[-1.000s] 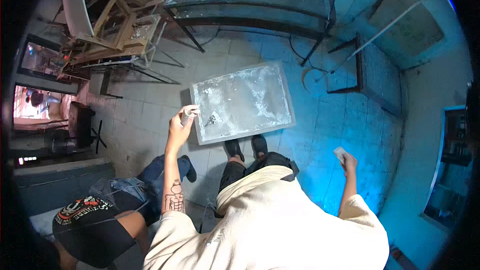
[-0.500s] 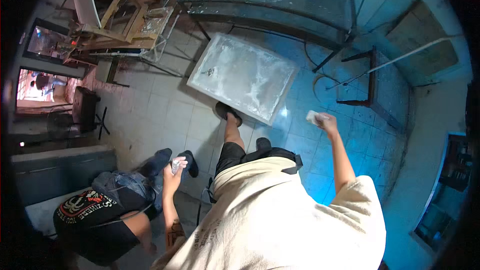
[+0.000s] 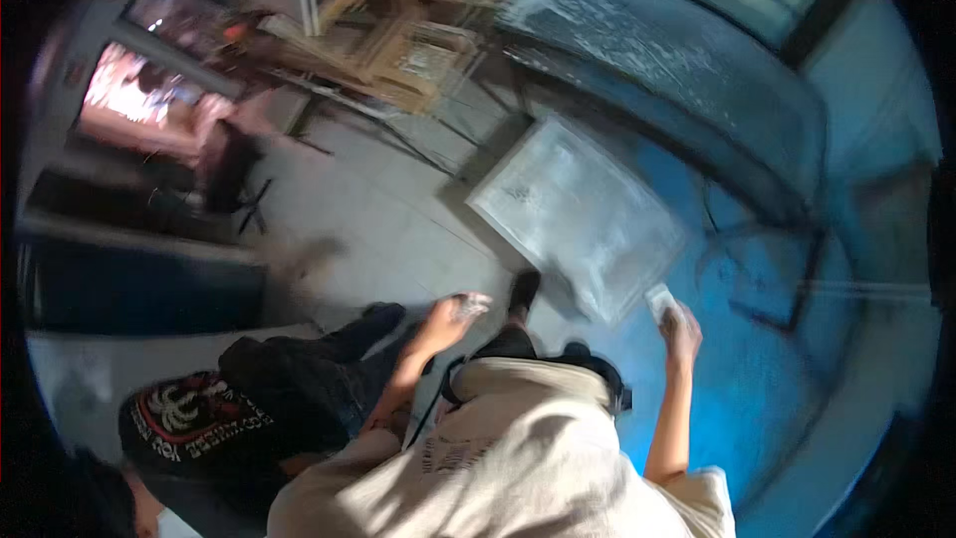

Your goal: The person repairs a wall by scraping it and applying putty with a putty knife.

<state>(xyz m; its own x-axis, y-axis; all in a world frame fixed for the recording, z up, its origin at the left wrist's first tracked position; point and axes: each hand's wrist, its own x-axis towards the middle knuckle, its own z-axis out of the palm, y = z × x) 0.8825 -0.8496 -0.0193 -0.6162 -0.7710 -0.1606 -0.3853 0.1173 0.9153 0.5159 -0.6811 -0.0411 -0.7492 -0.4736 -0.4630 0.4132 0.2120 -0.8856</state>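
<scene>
My right hand is closed round a small white, wad-like piece, perhaps a cloth or sponge. It is held near the right corner of a low rectangular panel with a pale, streaky powdered top. Whether it touches the panel I cannot tell. My left hand is closed around a small whitish-grey object, too blurred to name. That hand hangs in front of my body, to the left of my foot.
To the left, a person in a black printed shirt bends low beside me. A long table with a white-dusted top stands at the back. Wooden frames are piled at the far left. A metal-legged stand is at right.
My view has swung, so the panel and table appear further right and lower. Both hands have moved, the left one inward, and the right one appears closer to the panel's corner.
</scene>
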